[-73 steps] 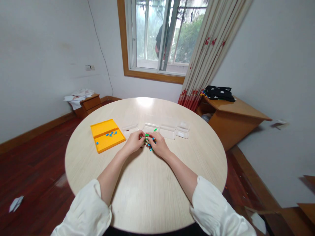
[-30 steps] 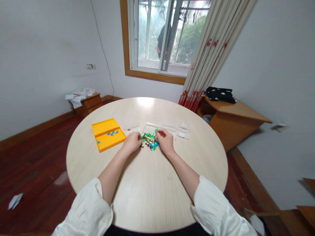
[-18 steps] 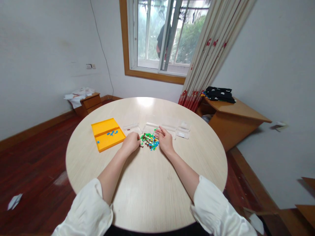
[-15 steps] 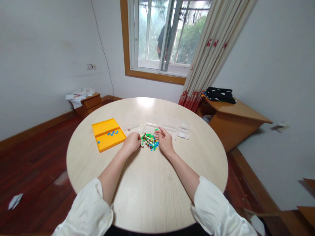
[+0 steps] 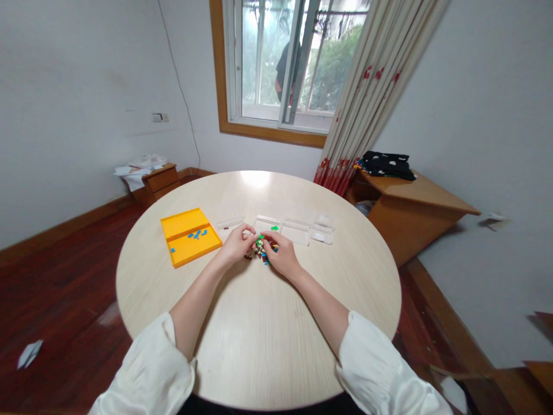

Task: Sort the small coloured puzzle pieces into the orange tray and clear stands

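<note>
Head camera's showing both my hands coming together around the middle of the frame, right over a small pile of colorful bricks (image 5: 260, 245) that's sitting on the round pale table (image 5: 268, 328). My left hand (image 5: 235, 244) is reaching in from the lower left with the fingers curling, and its fingertips are resting at the left edge of the pile; I honestly can't tell whether they're pinching a piece. My right hand (image 5: 284, 254) is covering the right side of the pile, thumb and fingers bending toward it, and I can't tell if that one's gripping anything either, since the bits are so tiny. Green, blue, brown and pale pieces are peeking out between my hands. One green piece (image 5: 275, 228) is lying just beyond my right fingers, near a row of clear plastic boxes (image 5: 295, 234) that's running across the middle of the frame behind the pile. A little brown piece (image 5: 226, 228) is showing at the leftmost box, partway toward my left hand. Left of center, an open yellow case (image 5: 194, 249) is lying on the table with a few blue pieces (image 5: 197, 234) clustering inside and another single blue piece (image 5: 173, 250) sitting near its left edge. My white sleeves (image 5: 144, 369) are bunching up at the bottom corners.
</note>
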`<move>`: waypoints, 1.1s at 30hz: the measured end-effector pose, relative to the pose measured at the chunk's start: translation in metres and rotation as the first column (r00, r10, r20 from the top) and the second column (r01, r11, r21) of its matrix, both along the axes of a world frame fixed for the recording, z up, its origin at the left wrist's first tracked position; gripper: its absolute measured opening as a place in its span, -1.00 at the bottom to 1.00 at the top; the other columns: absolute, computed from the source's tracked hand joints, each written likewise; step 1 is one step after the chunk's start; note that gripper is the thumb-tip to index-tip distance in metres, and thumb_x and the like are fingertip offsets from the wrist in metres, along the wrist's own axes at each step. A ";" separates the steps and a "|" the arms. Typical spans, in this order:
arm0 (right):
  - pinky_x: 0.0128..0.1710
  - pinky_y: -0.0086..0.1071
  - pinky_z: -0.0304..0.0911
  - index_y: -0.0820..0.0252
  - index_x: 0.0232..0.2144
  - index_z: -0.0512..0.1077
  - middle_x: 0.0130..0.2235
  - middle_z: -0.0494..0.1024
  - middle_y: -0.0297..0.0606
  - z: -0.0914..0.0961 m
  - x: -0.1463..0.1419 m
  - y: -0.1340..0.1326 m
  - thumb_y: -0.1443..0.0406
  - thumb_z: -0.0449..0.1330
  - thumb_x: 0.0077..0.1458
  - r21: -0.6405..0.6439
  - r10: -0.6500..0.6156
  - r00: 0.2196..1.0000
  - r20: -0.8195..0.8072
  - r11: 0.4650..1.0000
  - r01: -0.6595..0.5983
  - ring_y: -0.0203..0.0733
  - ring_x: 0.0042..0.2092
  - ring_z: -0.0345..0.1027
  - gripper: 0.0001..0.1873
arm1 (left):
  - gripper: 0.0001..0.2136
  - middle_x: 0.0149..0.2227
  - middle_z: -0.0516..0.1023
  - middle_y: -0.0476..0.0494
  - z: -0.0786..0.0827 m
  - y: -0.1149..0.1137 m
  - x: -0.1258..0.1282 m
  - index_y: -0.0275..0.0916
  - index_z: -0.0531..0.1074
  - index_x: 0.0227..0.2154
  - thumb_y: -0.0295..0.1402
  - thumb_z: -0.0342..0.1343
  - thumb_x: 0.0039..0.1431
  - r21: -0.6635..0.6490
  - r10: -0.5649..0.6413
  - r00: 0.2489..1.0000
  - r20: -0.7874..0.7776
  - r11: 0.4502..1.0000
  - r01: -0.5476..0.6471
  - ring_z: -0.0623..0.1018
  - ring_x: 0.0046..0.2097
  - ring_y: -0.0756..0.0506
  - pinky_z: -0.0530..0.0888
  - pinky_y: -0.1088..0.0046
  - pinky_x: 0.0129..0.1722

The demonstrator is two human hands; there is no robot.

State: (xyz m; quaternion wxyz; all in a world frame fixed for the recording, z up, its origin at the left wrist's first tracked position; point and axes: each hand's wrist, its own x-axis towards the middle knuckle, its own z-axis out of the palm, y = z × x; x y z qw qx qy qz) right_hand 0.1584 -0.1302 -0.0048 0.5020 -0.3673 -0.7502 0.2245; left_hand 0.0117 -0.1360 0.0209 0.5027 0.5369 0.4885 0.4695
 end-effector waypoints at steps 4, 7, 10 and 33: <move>-0.27 -0.35 0.35 0.17 -0.28 0.54 -0.29 0.62 -0.20 0.002 0.000 -0.001 0.26 0.08 0.08 -0.016 0.079 0.997 0.023 0.997 -0.078 -0.22 -0.31 0.46 -0.75 | -0.68 -0.70 0.34 0.18 0.000 -0.003 0.000 -0.20 0.17 -0.38 -0.21 0.22 -0.03 0.000 -0.088 0.991 0.098 0.996 0.088 0.19 -0.72 0.13 0.12 0.65 -0.68; -0.30 -0.36 0.35 0.18 -0.28 0.55 -0.29 0.63 -0.21 0.003 0.000 -0.002 0.24 0.12 0.07 -0.060 0.098 0.995 0.011 0.993 -0.097 -0.23 -0.35 0.45 -0.75 | -0.66 -0.70 0.33 0.18 -0.002 -0.003 0.000 -0.20 0.17 -0.37 -0.18 0.22 -0.03 0.008 -0.108 0.988 0.111 0.994 0.108 0.20 -0.72 0.13 0.13 0.65 -0.68; -0.31 -0.36 0.35 0.19 -0.31 0.55 -0.33 0.63 -0.22 0.003 0.000 -0.002 0.23 0.12 0.08 -0.096 0.104 0.995 -0.013 0.990 -0.104 -0.25 -0.38 0.44 -0.76 | -0.68 -0.69 0.33 0.18 -0.002 -0.002 0.000 -0.21 0.18 -0.36 -0.19 0.20 0.01 -0.002 -0.114 0.988 0.104 0.993 0.114 0.21 -0.72 0.13 0.12 0.66 -0.68; -0.30 -0.37 0.31 0.16 -0.44 0.52 -0.39 0.57 -0.26 0.007 -0.001 -0.005 0.32 0.11 0.01 -0.035 0.108 0.994 -0.029 0.993 -0.110 -0.24 -0.35 0.40 -0.83 | -0.81 -0.70 0.32 0.17 -0.004 0.000 0.002 -0.22 0.21 -0.40 -0.30 0.13 0.04 -0.026 -0.058 0.996 0.065 0.998 0.060 0.23 -0.72 0.12 0.14 0.65 -0.68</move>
